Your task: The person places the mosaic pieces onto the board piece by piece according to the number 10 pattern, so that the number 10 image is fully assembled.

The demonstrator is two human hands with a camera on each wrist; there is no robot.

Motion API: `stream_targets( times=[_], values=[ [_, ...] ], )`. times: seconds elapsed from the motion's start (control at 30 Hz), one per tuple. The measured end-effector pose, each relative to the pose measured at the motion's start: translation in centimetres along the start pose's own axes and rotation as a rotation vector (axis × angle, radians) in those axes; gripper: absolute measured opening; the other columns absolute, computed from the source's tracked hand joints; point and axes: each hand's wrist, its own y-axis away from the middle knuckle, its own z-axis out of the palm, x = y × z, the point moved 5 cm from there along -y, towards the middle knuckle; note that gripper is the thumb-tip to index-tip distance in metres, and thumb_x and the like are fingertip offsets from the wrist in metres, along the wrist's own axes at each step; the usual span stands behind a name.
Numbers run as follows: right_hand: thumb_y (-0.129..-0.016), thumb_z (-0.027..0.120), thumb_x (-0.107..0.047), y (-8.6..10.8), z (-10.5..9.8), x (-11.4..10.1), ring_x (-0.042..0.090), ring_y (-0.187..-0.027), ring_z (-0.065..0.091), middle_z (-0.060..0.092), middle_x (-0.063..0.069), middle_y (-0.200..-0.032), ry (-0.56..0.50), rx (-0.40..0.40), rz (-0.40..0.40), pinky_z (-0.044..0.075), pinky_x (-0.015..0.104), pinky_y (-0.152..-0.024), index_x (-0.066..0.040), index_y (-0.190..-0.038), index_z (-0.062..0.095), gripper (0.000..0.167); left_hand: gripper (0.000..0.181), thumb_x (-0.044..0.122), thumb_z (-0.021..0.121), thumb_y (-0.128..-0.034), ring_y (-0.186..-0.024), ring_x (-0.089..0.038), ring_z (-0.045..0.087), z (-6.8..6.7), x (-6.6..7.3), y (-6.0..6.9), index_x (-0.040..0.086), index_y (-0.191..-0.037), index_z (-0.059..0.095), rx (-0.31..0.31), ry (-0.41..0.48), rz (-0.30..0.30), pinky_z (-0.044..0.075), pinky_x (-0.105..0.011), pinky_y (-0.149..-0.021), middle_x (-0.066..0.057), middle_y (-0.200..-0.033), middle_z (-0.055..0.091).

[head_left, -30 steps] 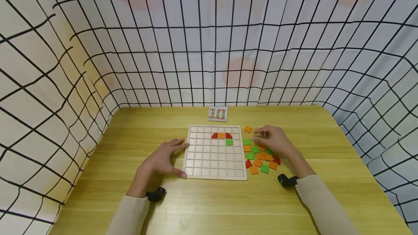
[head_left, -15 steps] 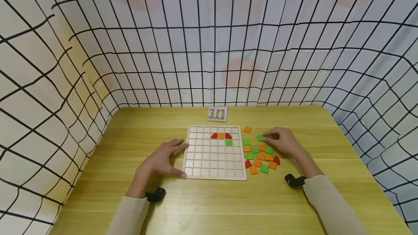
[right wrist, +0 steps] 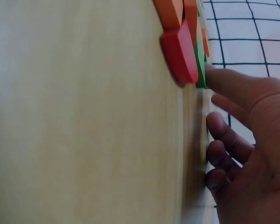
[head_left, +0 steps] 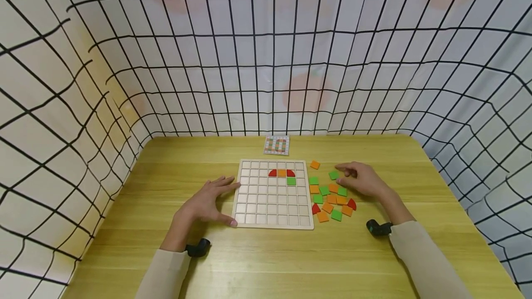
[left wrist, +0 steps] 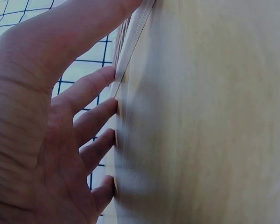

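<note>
A pale gridded board (head_left: pixel 266 197) lies on the table. Red quarter-round tiles flank an orange square tile (head_left: pixel 281 173) in its upper rows, and below the right-hand red one sits a green square tile (head_left: pixel 291 181). My left hand (head_left: pixel 208 201) rests at the board's left edge, fingers spread, index finger and thumb touching the rim. To the right of the board, my right hand (head_left: pixel 363 180) has its thumb and index finger parted just beside a loose green tile (head_left: pixel 334 175) and holds nothing. In the right wrist view a red tile (right wrist: pixel 179 53) lies near the thumb.
Several loose orange, green and red tiles (head_left: pixel 331 199) lie scattered along the board's right side. One orange tile (head_left: pixel 315 164) sits apart near its top right corner. A small patterned card (head_left: pixel 276 145) lies behind the board. A white grid-lined curtain (head_left: pixel 266 59) surrounds the table.
My right hand has moved to the right with a green tile, which now lies apart from the pile, and its fingers have come off it. The left hand has stayed still.
</note>
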Motion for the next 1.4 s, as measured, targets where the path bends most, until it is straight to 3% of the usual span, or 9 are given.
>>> stream_targets(
  times=[0.27, 0.73, 1.17, 1.4],
  values=[
    [-0.096, 0.074, -0.038, -0.5, 0.4, 0.2, 0.019, -0.089, 0.052, 0.063, 0.003, -0.100, -0.017, -0.006, -0.012, 0.046, 0.033, -0.078, -0.013, -0.132, 0.072, 0.044, 0.114, 0.069, 0.090, -0.0615, -0.158, -0.039, 0.021, -0.3, -0.1, 0.1, 0.026, -0.157, 0.045, 0.007, -0.004, 0.002, 0.012, -0.069, -0.126, -0.008, -0.169, 0.031],
    [-0.094, 0.077, -0.033, -0.3, 0.3, 0.2, 0.019, -0.082, 0.051, 0.065, 0.002, -0.094, -0.038, 0.019, 0.031, 0.044, 0.031, -0.074, -0.012, -0.125, 0.075, 0.037, 0.114, 0.069, 0.090, -0.0613, -0.159, -0.037, 0.020, 0.0, -0.4, 0.0, 0.028, -0.158, 0.044, -0.004, -0.001, -0.004, 0.012, -0.068, -0.126, -0.007, -0.170, 0.030],
    [-0.092, 0.079, -0.036, -0.4, 0.1, -0.1, 0.016, -0.082, 0.058, 0.068, 0.000, -0.093, -0.063, 0.029, 0.021, 0.050, 0.029, -0.075, -0.012, -0.123, 0.076, 0.039, 0.115, 0.068, 0.090, -0.0609, -0.160, -0.035, 0.019, 0.0, -0.3, 0.0, 0.029, -0.158, 0.044, -0.005, 0.009, -0.008, 0.009, -0.067, -0.127, -0.005, -0.171, 0.029],
    [-0.091, 0.079, -0.042, -0.6, 0.5, -1.5, 0.020, -0.084, 0.057, 0.068, 0.001, -0.096, -0.102, 0.016, 0.034, 0.051, 0.030, -0.074, -0.014, -0.124, 0.075, 0.044, 0.115, 0.069, 0.090, -0.0612, -0.159, -0.037, 0.020, 0.0, -0.2, 0.0, 0.027, -0.158, 0.044, -0.004, 0.006, 0.008, 0.011, -0.069, -0.126, -0.007, -0.170, 0.030]
  ],
)
